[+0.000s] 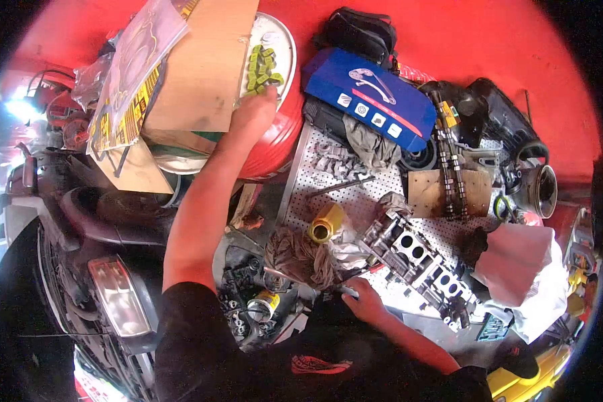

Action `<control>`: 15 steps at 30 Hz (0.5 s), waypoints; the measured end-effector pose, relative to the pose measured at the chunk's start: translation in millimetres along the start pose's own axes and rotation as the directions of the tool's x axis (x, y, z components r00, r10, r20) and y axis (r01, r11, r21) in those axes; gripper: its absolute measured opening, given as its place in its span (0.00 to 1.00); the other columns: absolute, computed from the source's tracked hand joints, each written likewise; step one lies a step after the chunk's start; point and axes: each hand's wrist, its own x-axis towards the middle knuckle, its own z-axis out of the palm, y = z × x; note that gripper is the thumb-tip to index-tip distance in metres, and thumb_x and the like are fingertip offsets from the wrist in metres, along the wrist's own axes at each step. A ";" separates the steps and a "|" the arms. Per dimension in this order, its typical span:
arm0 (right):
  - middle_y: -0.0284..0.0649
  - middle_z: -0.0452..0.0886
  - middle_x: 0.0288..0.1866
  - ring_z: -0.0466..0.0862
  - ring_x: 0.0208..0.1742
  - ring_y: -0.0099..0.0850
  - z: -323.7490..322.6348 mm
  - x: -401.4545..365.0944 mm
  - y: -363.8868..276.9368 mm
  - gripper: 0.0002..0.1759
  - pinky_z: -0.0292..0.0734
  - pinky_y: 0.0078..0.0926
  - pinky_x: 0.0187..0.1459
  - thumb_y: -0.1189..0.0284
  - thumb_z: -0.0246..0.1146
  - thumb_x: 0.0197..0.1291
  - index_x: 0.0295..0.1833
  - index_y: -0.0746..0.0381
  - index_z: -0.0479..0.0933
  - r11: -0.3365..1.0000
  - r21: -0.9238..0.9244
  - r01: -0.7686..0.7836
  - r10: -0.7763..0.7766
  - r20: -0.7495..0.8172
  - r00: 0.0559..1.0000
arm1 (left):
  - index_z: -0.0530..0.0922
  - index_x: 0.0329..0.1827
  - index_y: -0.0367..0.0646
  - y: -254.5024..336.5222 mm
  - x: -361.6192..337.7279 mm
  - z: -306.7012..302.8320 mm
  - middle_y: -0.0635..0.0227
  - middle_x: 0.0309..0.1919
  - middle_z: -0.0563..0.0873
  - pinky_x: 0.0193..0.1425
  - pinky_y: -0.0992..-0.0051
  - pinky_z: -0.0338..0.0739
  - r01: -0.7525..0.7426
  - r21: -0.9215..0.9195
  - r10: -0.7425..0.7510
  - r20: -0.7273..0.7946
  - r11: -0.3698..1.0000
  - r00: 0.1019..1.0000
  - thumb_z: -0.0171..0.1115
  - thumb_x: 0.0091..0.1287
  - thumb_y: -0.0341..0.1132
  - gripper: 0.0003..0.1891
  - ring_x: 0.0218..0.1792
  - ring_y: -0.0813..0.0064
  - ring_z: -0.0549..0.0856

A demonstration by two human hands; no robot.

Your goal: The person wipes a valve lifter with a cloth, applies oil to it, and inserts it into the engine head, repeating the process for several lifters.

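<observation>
My left hand (261, 106) reaches across to a white drum lid (285, 40). Its fingertips are at a cluster of small yellow-green pieces (258, 67) on the lid, and whatever they pinch is hidden. Close to my body, my right hand (365, 303) is closed around a small light-grey object (349, 292) whose kind does not show. Beyond the right hand lies a metal engine cylinder head (419, 258) with oval ports. A dark crumpled rag (298, 258) and a yellow plastic bottle (325, 224) are close by, the bottle's open mouth facing me.
A perforated metal table (301, 181) carries a blue box (372, 97), camshafts (459, 167) on cardboard and white paper (516, 261). Cardboard (194, 63) and a bagged gasket sheet (144, 50) partly cover the red drum (275, 147). A car headlight (119, 295) is at lower left.
</observation>
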 end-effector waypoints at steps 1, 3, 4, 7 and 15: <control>0.50 0.78 0.56 0.80 0.57 0.47 -6.7 1.1 -10.5 0.21 0.76 0.42 0.58 0.64 0.66 0.60 0.56 0.62 0.76 0.998 0.043 -0.049 0.048 0.027 0.998 | 0.72 0.54 0.39 9.6 -11.3 -13.9 0.42 0.37 0.86 0.43 0.47 0.78 0.054 0.037 -0.056 0.050 0.998 0.997 0.55 0.70 0.41 0.17 0.42 0.43 0.86; 0.50 0.82 0.50 0.83 0.52 0.45 -22.5 1.3 -31.8 0.19 0.78 0.40 0.54 0.65 0.66 0.61 0.54 0.64 0.77 0.983 0.146 -0.115 0.109 0.048 0.993 | 0.72 0.55 0.38 25.0 -53.2 -22.9 0.49 0.36 0.87 0.42 0.53 0.79 0.042 -0.158 -0.050 -0.051 0.987 0.997 0.51 0.73 0.38 0.15 0.40 0.51 0.87; 0.49 0.83 0.48 0.85 0.48 0.44 -30.9 1.7 -43.1 0.18 0.79 0.39 0.51 0.66 0.66 0.62 0.54 0.64 0.78 0.970 0.208 -0.128 0.124 0.036 0.992 | 0.72 0.56 0.38 32.3 -76.5 -26.2 0.53 0.35 0.87 0.42 0.56 0.80 0.029 -0.250 -0.057 -0.105 0.968 0.993 0.50 0.75 0.36 0.14 0.39 0.54 0.87; 0.47 0.86 0.43 0.87 0.42 0.35 -43.9 5.1 -65.6 0.13 0.81 0.31 0.45 0.73 0.64 0.65 0.54 0.64 0.78 0.947 0.314 0.062 -0.006 -0.176 0.984 | 0.69 0.66 0.39 58.1 -147.1 -14.2 0.68 0.32 0.83 0.36 0.81 0.75 0.093 -0.975 -0.044 0.086 0.202 0.995 0.53 0.73 0.27 0.19 0.29 0.82 0.77; 0.39 0.76 0.53 0.78 0.42 0.25 -108.3 -48.7 -136.3 0.27 0.76 0.23 0.43 0.79 0.70 0.56 0.62 0.62 0.74 0.767 0.266 0.584 -0.416 -0.487 0.768 | 0.69 0.67 0.35 184.7 -324.3 -0.6 0.62 0.38 0.81 0.42 0.73 0.74 0.168 -0.687 0.250 -0.020 -0.707 0.968 0.56 0.75 0.38 0.23 0.36 0.73 0.79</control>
